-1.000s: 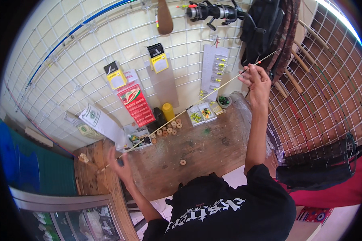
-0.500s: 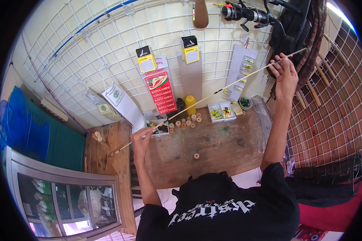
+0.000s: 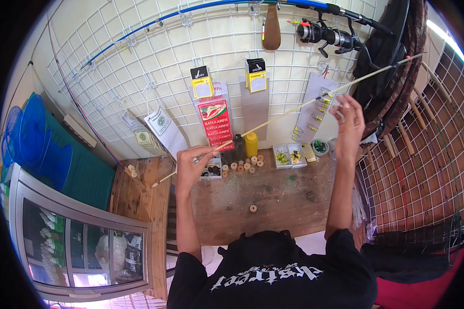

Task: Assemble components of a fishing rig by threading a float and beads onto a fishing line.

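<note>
Pinching pale rod (image 3: 269,122) in left hand (image 3: 188,166) | my right hand (image 3: 351,123) loosely spread, just below | risk: tip (image 3: 420,55) could snag camouflage bag (image 3: 416,31), two o'clock, if single hold pivots

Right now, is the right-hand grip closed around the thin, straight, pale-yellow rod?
No; the right-hand grip is open, appearing just below the rod in this view, and only the left-hand grip holds it.
</note>
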`<state>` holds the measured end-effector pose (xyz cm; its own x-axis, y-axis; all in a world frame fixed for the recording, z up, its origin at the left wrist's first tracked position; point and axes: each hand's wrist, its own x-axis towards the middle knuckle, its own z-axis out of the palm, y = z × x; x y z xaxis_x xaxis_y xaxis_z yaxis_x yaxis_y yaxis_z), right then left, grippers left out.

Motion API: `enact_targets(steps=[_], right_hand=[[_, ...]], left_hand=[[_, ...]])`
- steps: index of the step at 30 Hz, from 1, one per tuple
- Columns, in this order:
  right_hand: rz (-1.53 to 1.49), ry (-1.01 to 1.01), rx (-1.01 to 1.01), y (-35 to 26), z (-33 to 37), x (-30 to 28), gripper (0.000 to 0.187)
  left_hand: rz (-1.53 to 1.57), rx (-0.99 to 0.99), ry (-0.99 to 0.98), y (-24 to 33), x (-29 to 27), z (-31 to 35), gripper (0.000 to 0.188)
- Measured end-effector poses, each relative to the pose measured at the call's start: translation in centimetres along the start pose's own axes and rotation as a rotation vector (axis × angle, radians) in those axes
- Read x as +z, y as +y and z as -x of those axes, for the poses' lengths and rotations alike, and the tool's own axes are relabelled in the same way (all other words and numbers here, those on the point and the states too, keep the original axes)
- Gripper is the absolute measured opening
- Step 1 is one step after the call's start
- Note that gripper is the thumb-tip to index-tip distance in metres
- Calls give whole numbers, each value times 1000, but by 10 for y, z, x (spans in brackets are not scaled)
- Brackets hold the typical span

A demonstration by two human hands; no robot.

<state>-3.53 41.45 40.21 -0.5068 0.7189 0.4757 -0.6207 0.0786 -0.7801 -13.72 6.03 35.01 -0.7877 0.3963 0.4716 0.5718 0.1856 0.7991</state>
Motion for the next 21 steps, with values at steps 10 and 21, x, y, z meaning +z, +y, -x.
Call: enact_targets(steps=[10, 21], right_hand=[[11, -406, 99, 10, 58, 38, 27], [53, -893, 125, 88, 130, 115, 38]], left_hand=[[245, 7, -51, 36, 34, -16, 15], [382, 64, 264, 65, 54, -80, 20]])
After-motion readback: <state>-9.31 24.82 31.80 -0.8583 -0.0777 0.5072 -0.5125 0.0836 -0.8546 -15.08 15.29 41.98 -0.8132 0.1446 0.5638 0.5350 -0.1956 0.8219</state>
